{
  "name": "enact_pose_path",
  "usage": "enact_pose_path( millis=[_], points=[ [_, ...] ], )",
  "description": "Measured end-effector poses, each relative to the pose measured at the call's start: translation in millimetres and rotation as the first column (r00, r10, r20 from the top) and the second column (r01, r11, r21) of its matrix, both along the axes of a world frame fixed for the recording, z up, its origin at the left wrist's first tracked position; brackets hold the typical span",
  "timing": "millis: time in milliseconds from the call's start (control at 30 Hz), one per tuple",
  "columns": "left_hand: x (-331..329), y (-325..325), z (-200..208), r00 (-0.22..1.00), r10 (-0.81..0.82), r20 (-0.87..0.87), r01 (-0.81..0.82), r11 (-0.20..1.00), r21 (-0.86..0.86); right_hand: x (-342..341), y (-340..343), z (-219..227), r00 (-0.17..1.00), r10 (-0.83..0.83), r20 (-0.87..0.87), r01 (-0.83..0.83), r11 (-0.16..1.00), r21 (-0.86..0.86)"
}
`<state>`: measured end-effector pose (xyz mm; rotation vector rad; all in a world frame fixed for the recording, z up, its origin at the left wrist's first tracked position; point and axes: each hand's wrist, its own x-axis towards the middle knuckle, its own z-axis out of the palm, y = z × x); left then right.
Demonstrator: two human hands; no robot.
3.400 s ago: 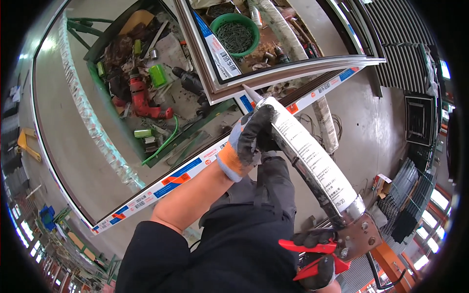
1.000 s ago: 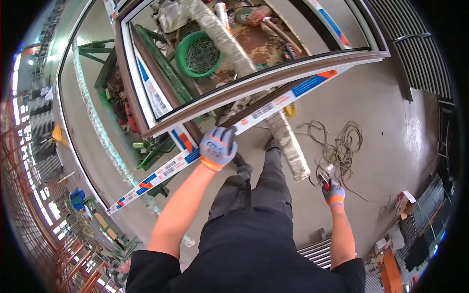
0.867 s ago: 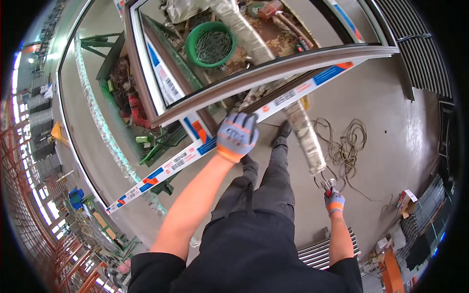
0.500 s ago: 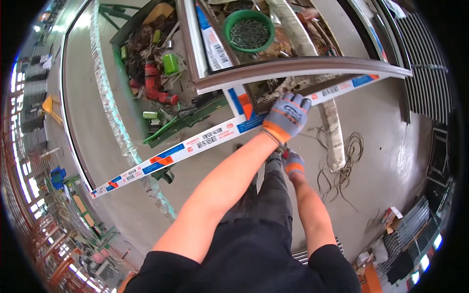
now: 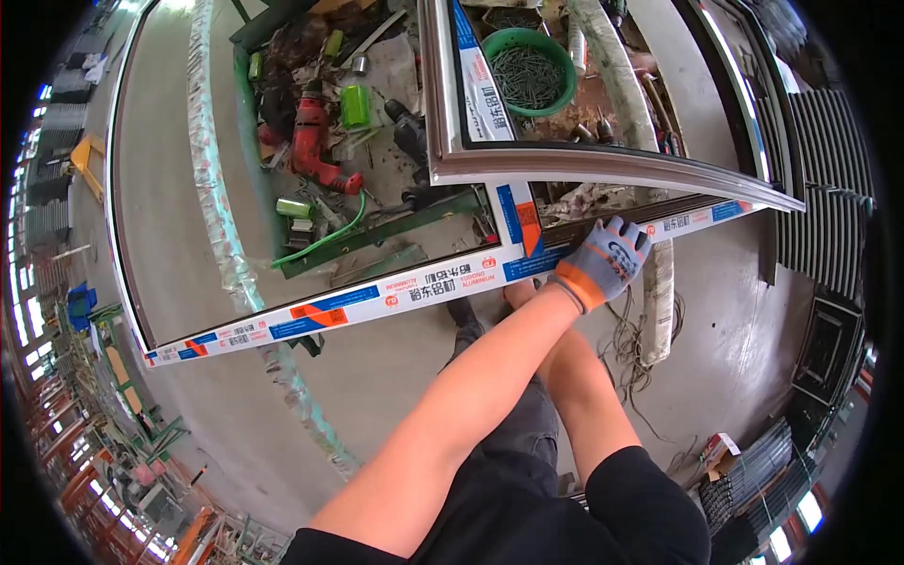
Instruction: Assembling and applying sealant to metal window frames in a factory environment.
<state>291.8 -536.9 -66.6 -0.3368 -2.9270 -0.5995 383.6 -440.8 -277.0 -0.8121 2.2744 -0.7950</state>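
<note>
A large aluminium window frame (image 5: pixel 419 290), its near rail covered in white, blue and orange protective film, spans the view in front of me. My left hand (image 5: pixel 603 262), in a grey and orange glove, grips this rail just right of the upright bar (image 5: pixel 516 218), fingers curled over its inner edge. Beneath my left arm crosses my right forearm (image 5: pixel 570 377), reaching toward the underside of the rail. The rail and left arm hide my right hand and anything in it. Above the frame, a brown and silver sash (image 5: pixel 584 168) stands at an angle, its lower edge apart from the rail.
Below the frame a green-edged work tray (image 5: pixel 377 234) holds a red power drill (image 5: pixel 311 141), a dark drill (image 5: pixel 407 132) and scraps. A green bowl (image 5: pixel 569 94) contains screws. Wrapped support bars (image 5: pixel 215 207) run underneath. A cord (image 5: pixel 626 363) lies on the floor at right.
My right hand has gone from below my left wrist to under the rail, out of sight. My left hand stays on the rail. The whole view has shifted a little.
</note>
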Motion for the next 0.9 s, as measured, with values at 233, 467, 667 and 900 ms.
enact_pose_path(
  millis=[233,467,667,900],
  points=[
    [-10.6,17.3,-3.2,0.995,-0.004,-0.101,0.011,0.997,0.075,1.2,-19.4,4.4,0.998,-0.027,0.048,0.023,0.995,0.097],
    [-10.9,8.0,16.1,0.997,0.037,-0.073,-0.04,0.998,-0.043,22.0,-11.7,28.7,0.987,-0.132,0.092,0.116,0.98,0.162],
    [-11.3,20.1,15.8,0.997,0.073,-0.026,-0.074,0.996,-0.056,-18.0,74.5,139.7,0.912,-0.348,0.218,0.335,0.938,0.093],
    [-13.1,24.2,25.1,0.997,0.082,-0.008,-0.083,0.995,-0.062,-104.9,166.3,209.4,0.903,-0.424,0.066,0.429,0.891,-0.149]
  ],
)
